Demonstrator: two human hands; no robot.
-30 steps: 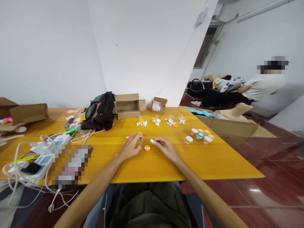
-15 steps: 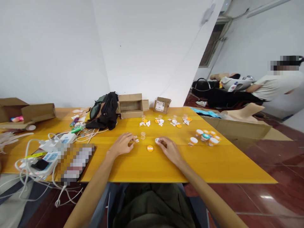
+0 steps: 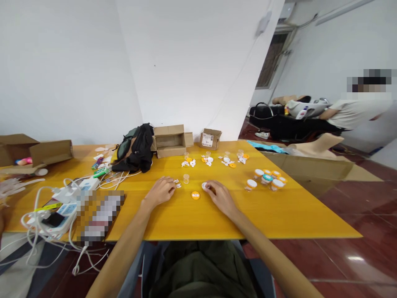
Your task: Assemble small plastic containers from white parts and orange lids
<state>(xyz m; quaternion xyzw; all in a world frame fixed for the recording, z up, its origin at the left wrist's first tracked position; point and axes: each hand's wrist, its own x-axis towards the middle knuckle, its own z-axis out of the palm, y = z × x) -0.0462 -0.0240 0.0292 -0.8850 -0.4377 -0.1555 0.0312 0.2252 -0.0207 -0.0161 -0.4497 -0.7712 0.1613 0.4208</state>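
My right hand [image 3: 221, 196] is closed, its thumb and fingertips pinching the edge of a white disc-shaped piece [image 3: 204, 186] at the table surface. My left hand [image 3: 162, 191] rests on the table with its fingers curled together; whatever may be inside them is hidden. Beside its fingertips lie small white pieces with dark spots [image 3: 178, 186]. Between the hands stands a small clear cup [image 3: 186, 179]. Nearer to me lies an orange lid [image 3: 195, 195] with a pale centre.
Small sets of white parts, orange rings and clear cups [image 3: 227, 159] line the back. Capped cups [image 3: 251, 184] cluster at the right. Cardboard boxes [image 3: 169, 140] and a black bag [image 3: 141, 149] stand behind. Power strips [image 3: 66, 209] and a phone [image 3: 101, 217] lie left. A person [image 3: 359, 111] sits far right.
The fingers of my left hand have drawn closer together beside the spotted pieces. My right hand stays at the white piece. The camera view has shifted slightly.
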